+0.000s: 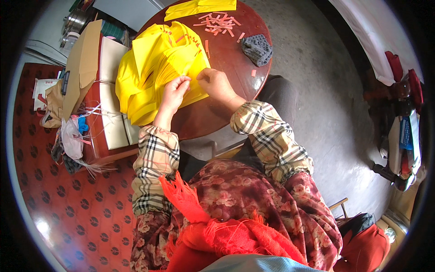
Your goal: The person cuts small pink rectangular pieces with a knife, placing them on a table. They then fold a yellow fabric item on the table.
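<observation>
A thick bundle of thin yellow sheets [139,102], with red marks along some upper edges, lies fanned and folded on a round reddish-brown table [231,98]. I cannot tell whether they are paper or cloth. At the bundle's right part, my left hand [173,95] pinches thumb and fingers together at a yellow sheet. Just right of it, my right hand [219,85] hovers at the sheets' right edge with its fingers curled. Whether anything sits between those right fingertips is hidden.
Pink paper strips [219,23] lie in a pile at the table's far side, near a folded yellow piece [200,8]. A grey textured cloth [257,50] rests at the right rim. Left stand pale boxes [114,64], an open cardboard flap [81,64] and plastic bags [72,137].
</observation>
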`<state>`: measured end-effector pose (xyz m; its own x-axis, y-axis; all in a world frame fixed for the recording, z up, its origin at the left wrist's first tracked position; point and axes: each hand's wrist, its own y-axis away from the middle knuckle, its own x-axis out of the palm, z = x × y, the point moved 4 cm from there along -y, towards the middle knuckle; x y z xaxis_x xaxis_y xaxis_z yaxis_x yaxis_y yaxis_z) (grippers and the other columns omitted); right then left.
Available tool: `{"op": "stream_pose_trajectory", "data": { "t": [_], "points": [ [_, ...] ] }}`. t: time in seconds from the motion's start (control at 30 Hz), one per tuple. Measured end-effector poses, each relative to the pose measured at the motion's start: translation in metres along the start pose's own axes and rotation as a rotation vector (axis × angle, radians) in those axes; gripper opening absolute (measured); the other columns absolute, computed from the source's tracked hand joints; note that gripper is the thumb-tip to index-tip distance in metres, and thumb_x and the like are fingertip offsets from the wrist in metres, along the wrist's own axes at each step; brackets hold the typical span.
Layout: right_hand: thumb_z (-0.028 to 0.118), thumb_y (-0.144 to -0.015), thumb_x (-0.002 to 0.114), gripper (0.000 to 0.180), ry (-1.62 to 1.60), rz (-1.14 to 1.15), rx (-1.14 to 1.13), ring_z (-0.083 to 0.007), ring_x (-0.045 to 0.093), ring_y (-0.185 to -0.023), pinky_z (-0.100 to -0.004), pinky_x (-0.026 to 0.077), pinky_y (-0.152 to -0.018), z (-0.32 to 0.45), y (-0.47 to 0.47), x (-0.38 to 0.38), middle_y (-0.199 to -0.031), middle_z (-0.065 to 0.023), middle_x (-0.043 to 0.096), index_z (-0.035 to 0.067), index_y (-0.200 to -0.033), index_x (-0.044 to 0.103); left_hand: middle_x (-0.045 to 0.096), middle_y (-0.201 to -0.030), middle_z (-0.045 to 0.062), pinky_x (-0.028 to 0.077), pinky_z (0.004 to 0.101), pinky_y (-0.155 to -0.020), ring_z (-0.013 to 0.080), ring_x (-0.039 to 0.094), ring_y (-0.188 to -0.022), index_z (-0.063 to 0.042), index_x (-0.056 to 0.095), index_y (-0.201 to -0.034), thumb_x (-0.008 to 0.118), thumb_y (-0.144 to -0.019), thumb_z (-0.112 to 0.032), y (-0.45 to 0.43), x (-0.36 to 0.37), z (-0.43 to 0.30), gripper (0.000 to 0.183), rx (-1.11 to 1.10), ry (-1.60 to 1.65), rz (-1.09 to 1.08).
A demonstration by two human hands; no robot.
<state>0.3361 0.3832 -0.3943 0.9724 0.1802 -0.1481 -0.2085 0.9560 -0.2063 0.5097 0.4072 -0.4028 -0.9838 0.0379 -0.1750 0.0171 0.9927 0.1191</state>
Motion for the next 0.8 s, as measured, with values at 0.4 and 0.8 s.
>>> {"op": "stream_pose_trajectory", "data": {
  "t": [0.4,0.8],
  "points": [
    [0.01,-0.078,0.064,0.017,-0.076,0.054,0.097,-0.0171,0.064,-0.073,-0.0297,0.05,-0.069,0.002,-0.002,0.002,-0.078,-0.0103,0.067,0.0,-0.091,0.066,0.052,-0.078,-0.005,0.041,0.0193,-0.065,0.0051,0.047,-0.069,-0.005,0.058,-0.088,0.057,-0.092,-0.007,0.002,-0.003,-0.004,0.005,-0.026,0.034,0.043],
    [0.009,-0.077,0.065,0.012,-0.115,0.071,0.076,-0.0174,0.062,-0.068,-0.0309,0.05,-0.066,0.008,-0.017,0.017,-0.075,-0.0093,0.066,0.002,-0.087,0.065,0.054,-0.075,-0.004,0.04,0.0205,-0.058,0.0058,0.047,-0.064,-0.003,0.057,-0.091,0.058,-0.091,-0.009,0.017,-0.002,-0.002,0.006,0.059,-0.173,-0.011]
  ]
}}
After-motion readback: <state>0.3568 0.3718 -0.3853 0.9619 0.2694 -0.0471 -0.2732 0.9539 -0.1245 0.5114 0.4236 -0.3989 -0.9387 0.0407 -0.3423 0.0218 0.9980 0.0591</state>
